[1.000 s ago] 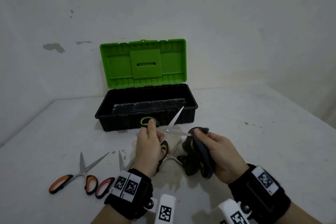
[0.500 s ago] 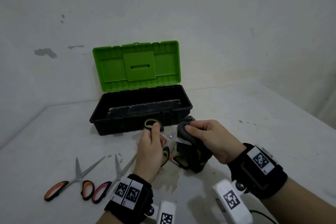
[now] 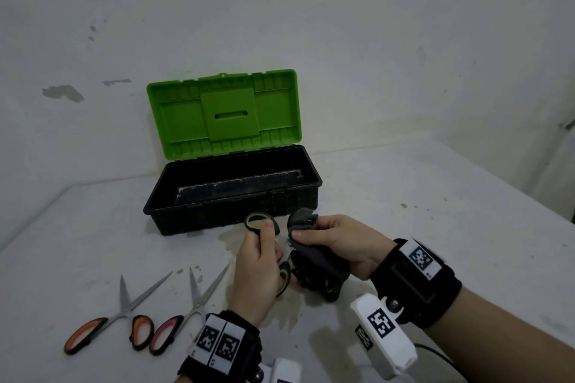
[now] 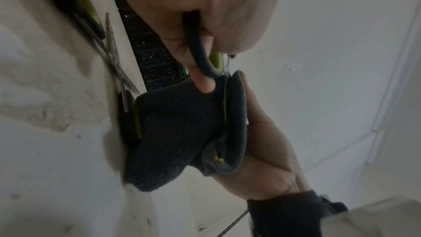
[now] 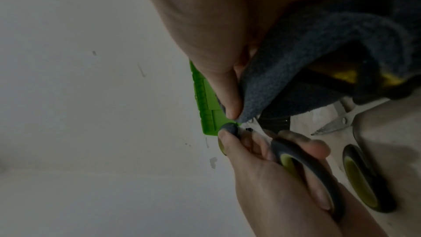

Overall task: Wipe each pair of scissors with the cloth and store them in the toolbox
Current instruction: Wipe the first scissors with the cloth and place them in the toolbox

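Over the stained white tabletop (image 3: 404, 196), the left hand (image 3: 258, 270) gripped green-and-black-handled steel scissors (image 3: 259, 222) while the right hand (image 3: 336, 242) pinched a dark grey fleece cloth (image 3: 311, 255) around the blade, which might slice fabric or fingertip if squeezed.

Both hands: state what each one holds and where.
Left hand grips green-handled scissors by the handle loops. Right hand pinches the dark cloth folded over one blade.

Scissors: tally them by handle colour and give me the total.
Yellow-green handles: 2, the held pair in the left hand and the lying pair on the table
Orange handles: 1, the orange pair
Red handles: 1, the red pair
Total: 4
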`<act>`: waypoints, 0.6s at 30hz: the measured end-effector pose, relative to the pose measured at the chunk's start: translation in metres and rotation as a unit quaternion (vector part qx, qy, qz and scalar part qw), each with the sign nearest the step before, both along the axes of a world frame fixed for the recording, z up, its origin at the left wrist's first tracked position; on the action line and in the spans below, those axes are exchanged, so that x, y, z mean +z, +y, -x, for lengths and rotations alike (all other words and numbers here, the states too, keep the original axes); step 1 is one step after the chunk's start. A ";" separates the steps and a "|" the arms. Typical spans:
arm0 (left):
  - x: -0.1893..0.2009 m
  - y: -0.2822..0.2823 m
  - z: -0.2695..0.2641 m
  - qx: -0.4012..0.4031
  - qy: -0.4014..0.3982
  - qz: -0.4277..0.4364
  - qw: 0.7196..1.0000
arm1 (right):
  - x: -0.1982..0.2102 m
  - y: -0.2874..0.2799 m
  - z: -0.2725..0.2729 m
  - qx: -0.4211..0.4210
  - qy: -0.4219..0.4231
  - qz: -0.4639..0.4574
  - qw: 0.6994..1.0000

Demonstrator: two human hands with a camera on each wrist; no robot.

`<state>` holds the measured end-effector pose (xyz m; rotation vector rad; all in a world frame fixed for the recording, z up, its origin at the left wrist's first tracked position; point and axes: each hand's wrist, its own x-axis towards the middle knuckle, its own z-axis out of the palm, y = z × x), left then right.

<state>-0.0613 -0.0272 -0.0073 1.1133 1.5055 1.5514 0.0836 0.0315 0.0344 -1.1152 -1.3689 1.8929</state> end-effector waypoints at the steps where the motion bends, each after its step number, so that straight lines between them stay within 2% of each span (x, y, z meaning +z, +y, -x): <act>1: 0.000 0.000 0.000 -0.003 -0.006 0.005 1.000 | -0.001 0.001 0.000 -0.002 -0.004 -0.004 1.000; 7: 0.006 -0.002 0.000 0.004 -0.035 0.032 0.999 | -0.003 0.006 -0.001 -0.051 -0.003 -0.017 0.999; 14: 0.004 -0.008 0.002 0.019 -0.078 0.023 0.996 | 0.017 0.029 -0.030 -0.189 0.051 -0.056 0.979; 18: 0.010 -0.004 0.002 0.039 -0.075 0.015 0.996 | 0.010 0.022 -0.029 -0.145 0.024 -0.084 0.986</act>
